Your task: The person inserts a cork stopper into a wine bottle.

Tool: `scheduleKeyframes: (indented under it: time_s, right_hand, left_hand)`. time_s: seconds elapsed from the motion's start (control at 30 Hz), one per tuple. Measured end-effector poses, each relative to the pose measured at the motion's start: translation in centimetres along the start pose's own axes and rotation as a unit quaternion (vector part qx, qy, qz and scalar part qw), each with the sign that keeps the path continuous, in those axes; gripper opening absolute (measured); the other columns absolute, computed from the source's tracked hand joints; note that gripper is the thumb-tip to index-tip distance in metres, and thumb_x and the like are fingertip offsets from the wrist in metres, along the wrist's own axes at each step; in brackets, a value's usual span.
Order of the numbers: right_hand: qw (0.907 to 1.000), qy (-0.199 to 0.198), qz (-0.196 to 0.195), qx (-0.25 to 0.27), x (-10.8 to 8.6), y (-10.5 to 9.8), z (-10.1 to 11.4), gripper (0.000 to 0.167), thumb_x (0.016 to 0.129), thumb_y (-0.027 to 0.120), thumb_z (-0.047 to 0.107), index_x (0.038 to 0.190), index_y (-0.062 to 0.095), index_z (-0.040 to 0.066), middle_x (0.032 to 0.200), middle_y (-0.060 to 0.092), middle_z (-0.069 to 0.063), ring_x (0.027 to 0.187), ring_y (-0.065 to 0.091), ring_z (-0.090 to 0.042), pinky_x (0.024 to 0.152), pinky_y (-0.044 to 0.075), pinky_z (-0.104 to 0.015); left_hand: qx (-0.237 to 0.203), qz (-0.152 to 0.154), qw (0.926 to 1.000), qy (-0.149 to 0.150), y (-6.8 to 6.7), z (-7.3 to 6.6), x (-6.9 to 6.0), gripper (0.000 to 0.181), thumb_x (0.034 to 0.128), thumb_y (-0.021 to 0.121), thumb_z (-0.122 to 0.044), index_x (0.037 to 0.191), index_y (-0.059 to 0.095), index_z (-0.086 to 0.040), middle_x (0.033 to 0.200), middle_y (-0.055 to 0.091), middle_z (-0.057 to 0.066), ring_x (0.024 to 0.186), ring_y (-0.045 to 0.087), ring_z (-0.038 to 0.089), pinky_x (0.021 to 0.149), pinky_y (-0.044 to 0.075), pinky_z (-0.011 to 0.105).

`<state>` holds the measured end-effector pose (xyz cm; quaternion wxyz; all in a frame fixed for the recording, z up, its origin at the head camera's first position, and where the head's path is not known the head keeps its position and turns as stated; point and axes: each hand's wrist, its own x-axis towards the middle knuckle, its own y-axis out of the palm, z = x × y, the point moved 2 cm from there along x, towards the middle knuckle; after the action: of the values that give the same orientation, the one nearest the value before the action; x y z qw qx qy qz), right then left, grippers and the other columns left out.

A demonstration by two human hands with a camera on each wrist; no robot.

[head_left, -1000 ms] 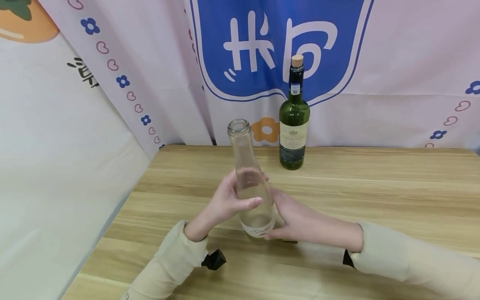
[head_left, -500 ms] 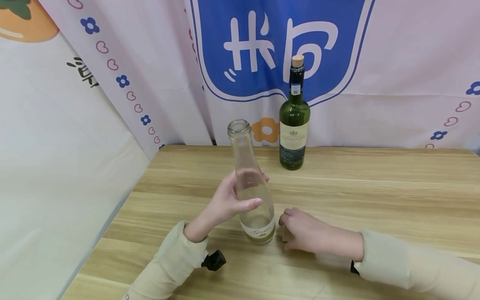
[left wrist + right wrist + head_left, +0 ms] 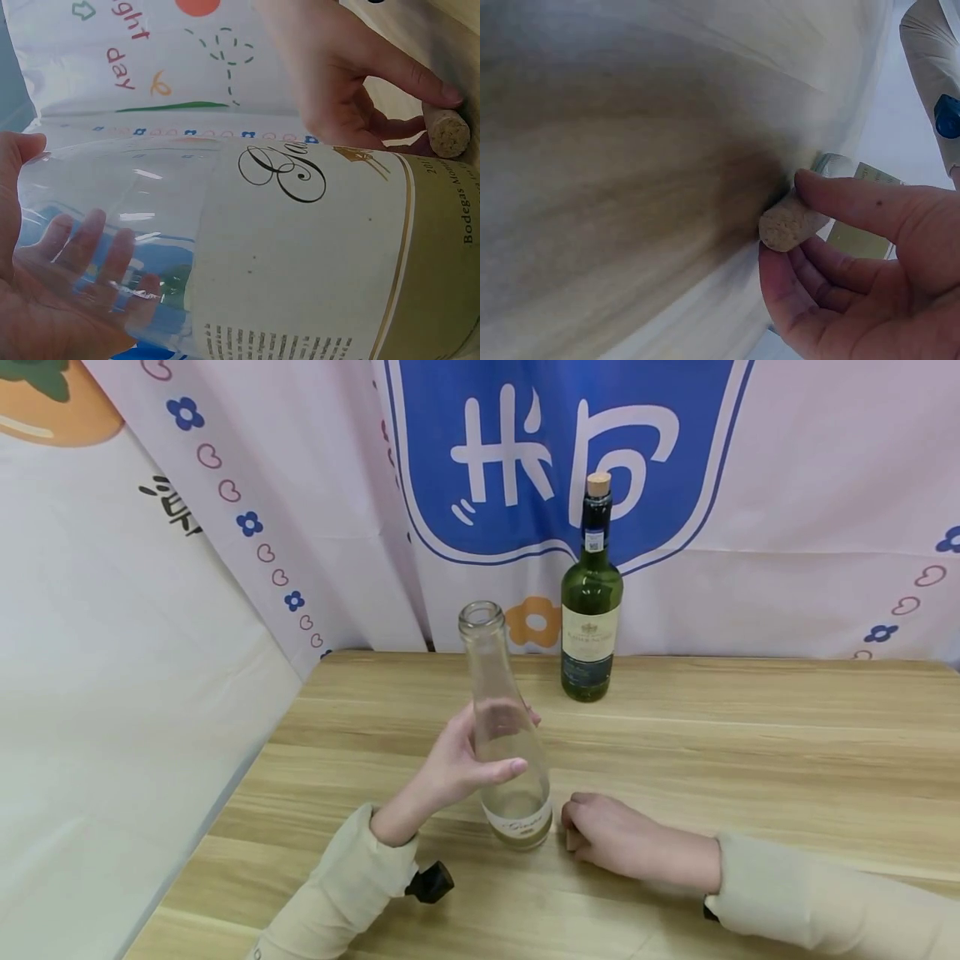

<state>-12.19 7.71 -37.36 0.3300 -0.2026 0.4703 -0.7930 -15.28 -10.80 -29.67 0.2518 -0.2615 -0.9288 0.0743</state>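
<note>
Two bottles are on the tabletop (image 3: 750,760), and we see the left hand (image 3: 450,766) holding the clear glass wine bottle (image 3: 513,735), its thumb in front of the body and its fingers curled behind. Just beside the base, on the right, the right hand (image 3: 611,835) pinches a loose cork (image 3: 786,226) between thumb and fingers; whether that cork touches the tabletop we cannot tell. We judge the glass stiff, smooth and breakable, weightiest toward the base, so we would hold it firmly round the wide body rather than the slim neck. The cork should be light, slightly springy and easy to grip, though apt to roll; we would pinch it across its sides, leaving one end free. Farther back, apart from both hands, stands a corked green wine bottle (image 3: 591,589).
</note>
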Motion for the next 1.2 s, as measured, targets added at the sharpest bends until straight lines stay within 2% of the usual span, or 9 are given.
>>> scheduleKeyframes:
  time_s: [0.2, 0.4, 0.6, 0.77, 0.97, 1.2]
  right_hand:
    - [0.9999, 0.002, -0.012, -0.002, 0.0, -0.8, -0.1, 0.022, 0.072, 0.072, 0.003, 0.090, 0.059, 0.002, 0.078, 0.053, 0.002, 0.070, 0.052, -0.009, 0.061, 0.049, -0.024]
    - [0.9974, -0.002, -0.071, 0.015, 0.4, -2.8, 0.1, 0.018, 0.077, 0.063, -0.001, 0.094, 0.058, 0.003, 0.080, 0.053, 0.002, 0.070, 0.052, -0.008, 0.060, 0.047, -0.023]
    - [0.9922, 0.020, -0.115, 0.044, 0.8, -5.0, 0.9, 0.019, 0.079, 0.066, 0.000, 0.096, 0.057, 0.004, 0.083, 0.054, 0.001, 0.074, 0.051, -0.010, 0.063, 0.049, -0.025]
    - [0.9813, 0.014, -0.173, 0.083, 1.2, -7.2, 1.5, 0.017, 0.080, 0.064, -0.003, 0.096, 0.058, -0.001, 0.086, 0.056, -0.003, 0.077, 0.055, -0.014, 0.067, 0.052, -0.025]
    - [0.9659, 0.013, -0.243, 0.089, 1.2, -9.2, 2.2, 0.021, 0.080, 0.065, -0.003, 0.100, 0.058, -0.002, 0.092, 0.060, -0.007, 0.083, 0.061, -0.018, 0.071, 0.054, -0.024]
    - [0.9461, -0.006, -0.306, 0.104, 1.0, -11.9, 3.4, 0.023, 0.081, 0.065, -0.002, 0.103, 0.060, 0.001, 0.094, 0.061, -0.006, 0.081, 0.058, -0.014, 0.073, 0.054, -0.024]
  left_hand:
    - [-0.001, 0.002, 1.0000, -0.002, 0.0, -0.1, 0.0, 0.046, 0.0716, 0.065, 0.008, 0.113, 0.046, 0.009, 0.110, 0.056, 0.025, 0.107, 0.054, 0.033, 0.096, 0.043, 0.039]
    - [-0.005, -0.001, 0.9999, -0.010, 0.0, 0.0, 0.0, 0.046, 0.0703, 0.064, 0.013, 0.113, 0.046, 0.008, 0.110, 0.056, 0.025, 0.108, 0.054, 0.032, 0.096, 0.043, 0.039]
    - [-0.006, 0.000, 0.9999, -0.013, 0.0, -0.1, 0.0, 0.047, 0.0714, 0.065, 0.009, 0.114, 0.046, 0.008, 0.111, 0.056, 0.025, 0.108, 0.053, 0.031, 0.096, 0.043, 0.040]
    - [-0.008, 0.003, 1.0000, -0.003, 0.0, -0.2, 0.0, 0.047, 0.0719, 0.065, 0.007, 0.114, 0.045, 0.009, 0.111, 0.055, 0.027, 0.107, 0.053, 0.034, 0.096, 0.042, 0.039]
    - [-0.010, 0.005, 0.9998, 0.013, 0.0, -0.1, 0.0, 0.047, 0.0749, 0.068, -0.003, 0.114, 0.045, 0.009, 0.109, 0.055, 0.027, 0.105, 0.053, 0.034, 0.096, 0.043, 0.039]
    - [-0.007, 0.005, 0.9998, 0.016, 0.0, -0.1, 0.1, 0.046, 0.0718, 0.065, 0.006, 0.113, 0.046, 0.010, 0.109, 0.055, 0.027, 0.106, 0.053, 0.036, 0.095, 0.044, 0.038]
